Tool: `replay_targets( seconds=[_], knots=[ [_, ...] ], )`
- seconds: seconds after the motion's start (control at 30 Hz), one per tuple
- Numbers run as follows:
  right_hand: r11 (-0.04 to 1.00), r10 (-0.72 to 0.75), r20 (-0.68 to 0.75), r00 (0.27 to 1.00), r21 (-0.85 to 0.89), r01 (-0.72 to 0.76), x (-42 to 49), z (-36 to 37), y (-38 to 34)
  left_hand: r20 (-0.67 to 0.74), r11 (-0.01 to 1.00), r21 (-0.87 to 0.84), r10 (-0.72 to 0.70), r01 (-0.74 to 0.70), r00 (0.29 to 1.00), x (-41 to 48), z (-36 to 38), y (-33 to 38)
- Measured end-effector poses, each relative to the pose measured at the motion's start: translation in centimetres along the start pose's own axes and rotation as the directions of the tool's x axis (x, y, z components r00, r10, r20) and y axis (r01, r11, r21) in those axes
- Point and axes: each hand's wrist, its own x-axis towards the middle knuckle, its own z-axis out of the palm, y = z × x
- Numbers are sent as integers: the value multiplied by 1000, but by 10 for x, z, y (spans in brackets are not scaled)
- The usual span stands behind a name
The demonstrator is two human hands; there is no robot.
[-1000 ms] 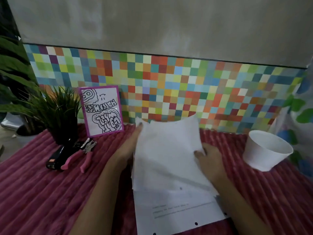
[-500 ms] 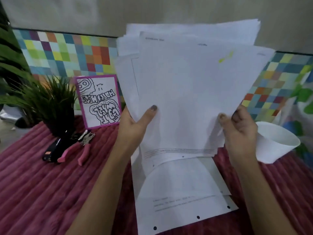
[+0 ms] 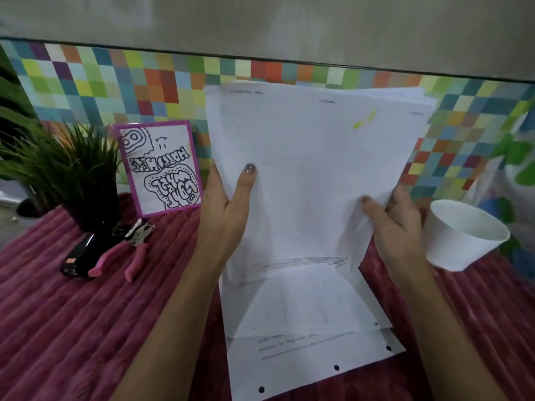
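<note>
Your left hand [image 3: 223, 209] grips the left edge of the paper stack [image 3: 312, 175], thumb laid across its front, while your right hand [image 3: 396, 224] pinches the right edge. The stack stands upright above the far end of the punched sheet [image 3: 312, 354].

One head-worn wide-angle view — facing forward and down, close to the paper stack [image 3: 312, 180].

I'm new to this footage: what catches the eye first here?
A sheaf of white paper, held upright at centre between the left hand and right hand. Behind it runs a bright checkered wall strip; at left a purple-framed card stands on the red cloth.
</note>
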Motion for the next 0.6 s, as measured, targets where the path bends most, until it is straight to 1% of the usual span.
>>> replay_targets(
  seconds=[0.07,0.13,0.2,0.27,0.37,0.5,0.6],
  knots=[
    [999,-18,-31,999,29,19,0,2,0,7,998,-44,-48,49,999,0,3,-3],
    [992,-64,-84,994,106,73,0,2,-6,-18,993,-102,-65,63,998,1,7,0],
    [985,-64,-92,994,156,78,2,-1,-7,-44,984,-134,-127,121,991,1,8,1],
    [992,-21,-50,999,127,27,4,-4,-1,-33,974,-136,-184,178,982,1,8,-6],
    [993,65,-11,998,105,-63,4,-5,8,-14,973,-90,-213,211,977,-2,12,-21],
    [980,124,-15,992,158,-121,3,-5,10,0,973,-89,-212,211,977,-6,13,-23],
    [960,220,42,975,170,-224,2,-5,14,8,975,-92,-204,204,979,-4,12,-24]
  ],
)
